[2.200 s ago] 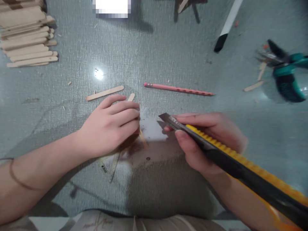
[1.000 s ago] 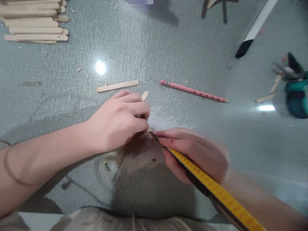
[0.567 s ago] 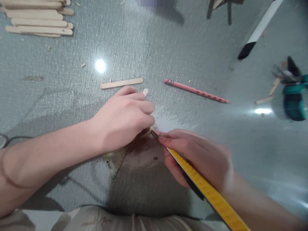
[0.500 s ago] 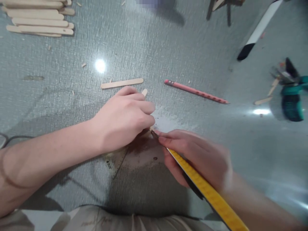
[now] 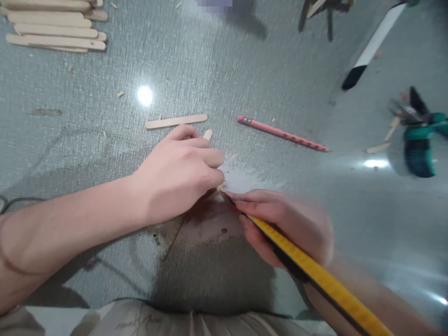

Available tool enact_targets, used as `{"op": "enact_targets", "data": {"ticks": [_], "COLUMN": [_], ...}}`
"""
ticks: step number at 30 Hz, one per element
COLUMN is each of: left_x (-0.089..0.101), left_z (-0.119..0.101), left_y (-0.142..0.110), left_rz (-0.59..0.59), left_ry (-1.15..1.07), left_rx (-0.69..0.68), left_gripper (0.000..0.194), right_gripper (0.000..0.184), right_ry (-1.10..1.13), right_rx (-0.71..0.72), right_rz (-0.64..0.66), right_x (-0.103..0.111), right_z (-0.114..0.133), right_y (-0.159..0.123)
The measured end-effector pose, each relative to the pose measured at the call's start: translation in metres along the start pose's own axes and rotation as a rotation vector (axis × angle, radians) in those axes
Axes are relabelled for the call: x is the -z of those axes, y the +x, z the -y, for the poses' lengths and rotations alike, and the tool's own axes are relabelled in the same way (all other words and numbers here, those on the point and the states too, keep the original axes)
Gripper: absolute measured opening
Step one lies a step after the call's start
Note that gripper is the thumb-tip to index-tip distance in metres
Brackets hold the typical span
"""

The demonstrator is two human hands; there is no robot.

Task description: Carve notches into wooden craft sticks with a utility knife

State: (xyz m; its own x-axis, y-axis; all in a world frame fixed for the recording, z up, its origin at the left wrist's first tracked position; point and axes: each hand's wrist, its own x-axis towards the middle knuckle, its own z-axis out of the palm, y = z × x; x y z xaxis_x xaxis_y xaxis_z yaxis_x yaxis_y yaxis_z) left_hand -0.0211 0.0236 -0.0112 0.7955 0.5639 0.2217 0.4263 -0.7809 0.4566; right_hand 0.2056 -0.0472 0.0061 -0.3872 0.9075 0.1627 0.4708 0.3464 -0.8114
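My left hand (image 5: 182, 175) is closed and presses down on a wooden craft stick (image 5: 208, 135). One rounded end of the stick shows past the fingers, and a small piece of wood peeks out by the thumb; the rest is hidden. Held in my right hand (image 5: 285, 224) is a yellow and black utility knife (image 5: 308, 266). Its blade tip meets the wood close to my left thumb. A clear plastic ruler (image 5: 168, 240) lies partly under my left hand, near a reddish-brown patch. Just beyond the fingers rests another craft stick (image 5: 177, 122).
A pink pencil (image 5: 283, 134) lies ahead of my right hand. Craft sticks are stacked (image 5: 52, 31) at the upper left. At the right are teal-handled pliers (image 5: 418, 144), broken stick pieces (image 5: 378, 147) and a white tool with a black end (image 5: 376, 44). Pale dust and wood chips dot the table.
My right hand and the knife have shifted slightly to the right, and the knife's handle has swung rightward. My left hand keeps its hold on the stick.
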Motion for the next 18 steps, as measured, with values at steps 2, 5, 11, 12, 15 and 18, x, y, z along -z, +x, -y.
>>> {"op": "enact_targets", "data": {"ticks": [2, 5, 11, 12, 15, 18], "left_x": [0.0000, 0.0006, -0.0006, -0.0008, -0.0004, 0.0001], "left_z": [-0.0001, -0.0004, -0.0002, -0.0002, -0.0005, -0.0007], "left_y": [-0.0001, 0.0007, 0.0019, 0.0017, 0.0011, 0.0009], "left_rz": [0.004, 0.008, -0.007, -0.009, -0.001, 0.012], "left_ry": [0.011, 0.012, -0.002, -0.006, -0.015, -0.024], "left_rx": [0.003, -0.002, -0.004, -0.008, -0.005, 0.003], "left_gripper": [0.036, 0.036, 0.037, 0.037, 0.036, 0.036], "right_gripper": [0.043, 0.045, 0.043, 0.043, 0.044, 0.043], "right_ry": [-0.038, -0.077, -0.091, -0.094, -0.097, -0.115], "right_rx": [0.069, 0.089, 0.109, 0.119, 0.156, 0.159], "right_rz": [0.012, 0.023, 0.021, 0.024, 0.036, 0.031], "right_x": [0.0000, -0.0007, -0.0028, -0.0027, -0.0023, -0.0030], "right_z": [-0.0035, -0.0046, -0.0031, -0.0035, -0.0049, -0.0048], "right_y": [-0.0015, -0.0005, 0.0030, 0.0035, 0.0049, 0.0058]}}
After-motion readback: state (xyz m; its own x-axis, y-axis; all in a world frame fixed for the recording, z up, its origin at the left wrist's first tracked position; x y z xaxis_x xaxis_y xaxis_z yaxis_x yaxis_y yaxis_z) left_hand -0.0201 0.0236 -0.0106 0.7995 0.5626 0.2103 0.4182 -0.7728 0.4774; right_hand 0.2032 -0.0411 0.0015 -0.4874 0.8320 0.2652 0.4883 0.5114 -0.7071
